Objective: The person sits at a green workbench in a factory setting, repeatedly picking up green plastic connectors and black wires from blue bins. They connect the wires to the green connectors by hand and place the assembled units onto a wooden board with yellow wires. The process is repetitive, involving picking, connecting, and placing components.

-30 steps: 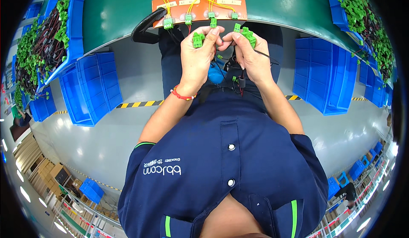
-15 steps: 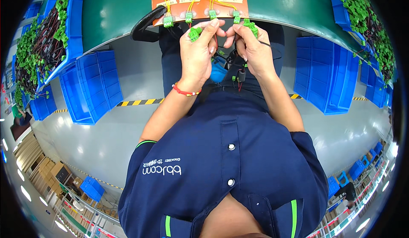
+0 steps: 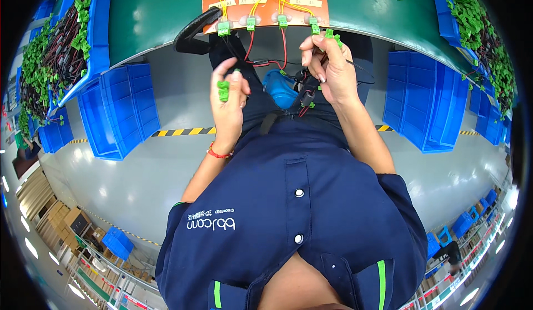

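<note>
An orange board [image 3: 266,12] lies at the table's near edge, with a row of green terminal sockets along its front and yellow wires behind. From the two middle sockets [image 3: 282,21] hang red wires. My left hand [image 3: 226,107], lower left of the board, is partly curled round a green terminal connector [image 3: 223,91]; its index finger and thumb stick out. Just in front of the rightmost socket [image 3: 314,26], the fingers of my right hand [image 3: 336,71] are bent, holding a green connector [image 3: 333,37] with a black wire trailing beside it. Its fingertips partly hide the grip.
A black curved strap-like piece [image 3: 194,32] sits left of the board. Blue bins [image 3: 100,27] full of green connectors flank the green table [image 3: 377,18]. Stacked blue crates [image 3: 425,96] stand at both sides below. Something blue [image 3: 280,88] and more wired leads lie at my lap.
My left hand has drawn back from the board, down and left, with its green connector. The red wires at the middle sockets now show. My right hand has stayed near the rightmost socket.
</note>
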Tool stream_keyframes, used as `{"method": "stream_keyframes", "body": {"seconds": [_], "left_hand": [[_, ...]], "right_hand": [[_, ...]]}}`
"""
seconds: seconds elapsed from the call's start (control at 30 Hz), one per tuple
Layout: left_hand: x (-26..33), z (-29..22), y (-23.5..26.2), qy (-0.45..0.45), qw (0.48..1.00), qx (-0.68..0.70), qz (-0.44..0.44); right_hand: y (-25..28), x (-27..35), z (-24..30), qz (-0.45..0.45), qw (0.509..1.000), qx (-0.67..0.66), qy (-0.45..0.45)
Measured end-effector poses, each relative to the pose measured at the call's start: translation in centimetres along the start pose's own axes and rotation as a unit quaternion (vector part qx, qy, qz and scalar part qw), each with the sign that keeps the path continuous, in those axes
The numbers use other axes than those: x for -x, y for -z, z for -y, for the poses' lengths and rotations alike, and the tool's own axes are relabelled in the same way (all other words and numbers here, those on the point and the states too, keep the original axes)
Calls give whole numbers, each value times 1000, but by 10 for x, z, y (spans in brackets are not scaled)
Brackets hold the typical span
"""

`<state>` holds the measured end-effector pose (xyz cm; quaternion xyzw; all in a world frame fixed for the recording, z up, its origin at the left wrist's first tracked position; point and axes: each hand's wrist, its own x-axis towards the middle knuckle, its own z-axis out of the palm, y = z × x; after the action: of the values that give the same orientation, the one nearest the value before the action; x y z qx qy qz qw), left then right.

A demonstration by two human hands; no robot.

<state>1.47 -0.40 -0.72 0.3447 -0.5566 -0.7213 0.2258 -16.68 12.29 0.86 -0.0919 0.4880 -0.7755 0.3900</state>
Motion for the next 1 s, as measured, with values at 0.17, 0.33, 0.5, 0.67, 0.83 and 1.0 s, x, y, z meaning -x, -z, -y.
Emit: {"method": "stream_keyframes", "body": {"seconds": [0.17, 0.33, 0.5, 0.67, 0.83, 1.0], "left_hand": [[-7, 21, 4, 47, 974, -149, 165], [-16, 29, 2, 72, 929, -206, 300], [-18, 23, -3, 40, 889, -286, 354], [-16, 31, 0, 54, 907, -234, 346], [-10, 22, -2, 52, 941, -104, 317], [-11, 8, -2, 68, 949, 39, 306]], "right_hand": [[-2, -2, 1, 4, 1000, 17, -9], [5, -6, 3, 37, 999, -7, -32], [6, -8, 1, 21, 998, 58, -14], [10, -11, 1, 32, 999, 8, -34], [6, -5, 6, -10, 996, 84, -18], [45, 8, 12, -60, 989, 136, -4]]}}
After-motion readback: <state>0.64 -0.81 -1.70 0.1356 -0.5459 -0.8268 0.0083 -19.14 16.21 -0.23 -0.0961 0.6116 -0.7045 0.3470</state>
